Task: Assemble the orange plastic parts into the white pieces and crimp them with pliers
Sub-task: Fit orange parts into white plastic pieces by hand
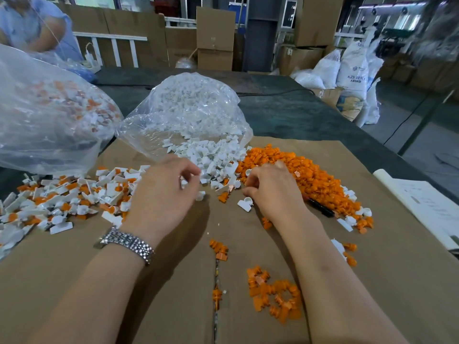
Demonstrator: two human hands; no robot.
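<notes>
White pieces (213, 157) heaped just beyond both hands, left fingers (191, 170) pinching one (curled), right fingers (248, 180) curled, contents unclear

Both hands, left hand (164, 192) and right hand (270, 192), curled over cardboard (173, 306) between white pieces (213, 157) and orange parts (308, 175).

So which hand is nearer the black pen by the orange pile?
Right. The right hand sits just left of the black pen, whose tip lies at the orange pile's near edge. The left hand is farther left, beyond the right hand.
</notes>
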